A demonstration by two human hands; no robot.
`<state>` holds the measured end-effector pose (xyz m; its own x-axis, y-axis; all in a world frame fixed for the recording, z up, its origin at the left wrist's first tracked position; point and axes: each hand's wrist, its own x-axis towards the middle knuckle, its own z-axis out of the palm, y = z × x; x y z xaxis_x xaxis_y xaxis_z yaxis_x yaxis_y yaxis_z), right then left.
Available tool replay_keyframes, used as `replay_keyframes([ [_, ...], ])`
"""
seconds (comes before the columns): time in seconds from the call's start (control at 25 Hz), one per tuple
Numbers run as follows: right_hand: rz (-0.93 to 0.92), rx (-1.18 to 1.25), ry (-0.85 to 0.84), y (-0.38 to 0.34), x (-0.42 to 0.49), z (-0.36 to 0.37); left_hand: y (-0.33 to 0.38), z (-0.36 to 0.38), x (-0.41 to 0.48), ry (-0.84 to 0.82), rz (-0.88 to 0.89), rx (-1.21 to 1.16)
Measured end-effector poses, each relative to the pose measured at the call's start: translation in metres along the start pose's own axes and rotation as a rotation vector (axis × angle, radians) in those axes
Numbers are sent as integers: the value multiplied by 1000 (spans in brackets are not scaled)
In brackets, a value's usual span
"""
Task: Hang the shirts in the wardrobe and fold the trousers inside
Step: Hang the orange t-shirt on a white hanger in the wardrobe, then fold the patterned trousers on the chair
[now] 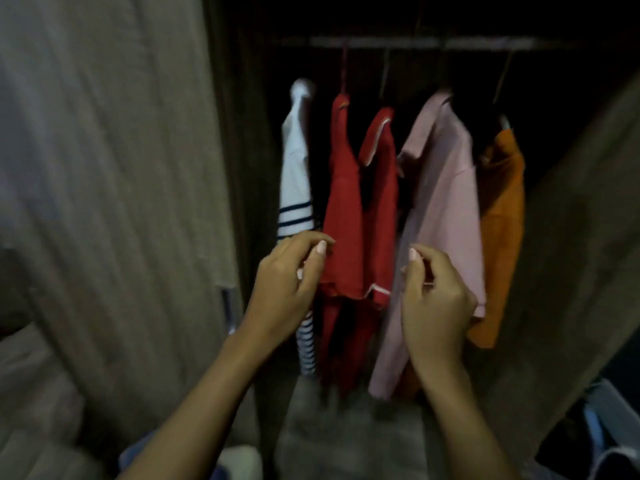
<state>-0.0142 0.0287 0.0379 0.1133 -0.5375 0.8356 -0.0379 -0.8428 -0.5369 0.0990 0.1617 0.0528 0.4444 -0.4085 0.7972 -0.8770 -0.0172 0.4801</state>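
Five shirts hang from a rail [415, 42] inside the dark wardrobe: a white shirt with navy stripes [294, 168], two red shirts [343, 202] [381, 188], a pink shirt [443, 202] and an orange shirt [502, 216]. My left hand [287, 289] is at the left edge of the first red shirt, with thumb and forefinger pinched on the cloth. My right hand [433, 299] lies over the lower part of the pink shirt, its fingers curled on that shirt's left edge. The picture is blurred. No trousers are in view.
The open wardrobe door [114, 168] stands close on my left and the other door [571, 237] on my right. The wardrobe floor [339, 427] lies below the shirts. A pale object [242, 462] sits by my left forearm, and a white-framed thing [609, 410] is at lower right.
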Motion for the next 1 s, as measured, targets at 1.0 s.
replay_keyframes([
  [1.0,587,-220,-1433,10,-510,144,-270,-144,-507,-294,-1389,489],
])
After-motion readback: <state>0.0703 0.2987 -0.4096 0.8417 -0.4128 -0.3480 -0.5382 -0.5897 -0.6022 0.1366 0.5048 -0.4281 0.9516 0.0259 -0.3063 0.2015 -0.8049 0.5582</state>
